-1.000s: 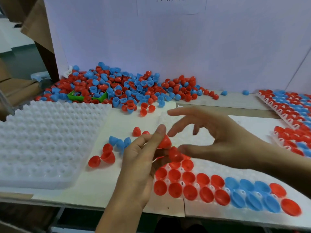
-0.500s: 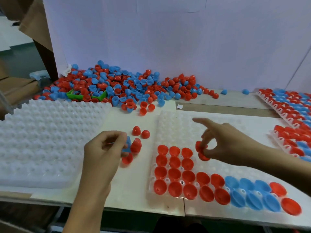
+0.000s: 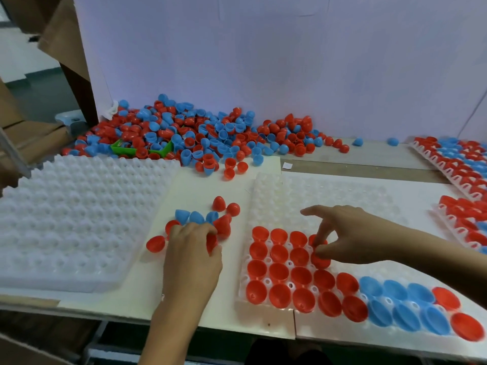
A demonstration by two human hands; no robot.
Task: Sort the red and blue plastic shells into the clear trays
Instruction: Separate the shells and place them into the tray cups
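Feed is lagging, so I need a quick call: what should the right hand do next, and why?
Probably press the red shell down into its pocket and let go. The right hand pinches it at the right end of the tray's second filled row, and it looks not quite seated. The left hand already grips loose shells beside the tray, so another can follow.

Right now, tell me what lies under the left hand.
The left hand rests over loose shells on the white board. A red shell shows beneath its fingers, another red shell at its far edge. Anything under the palm is hidden.
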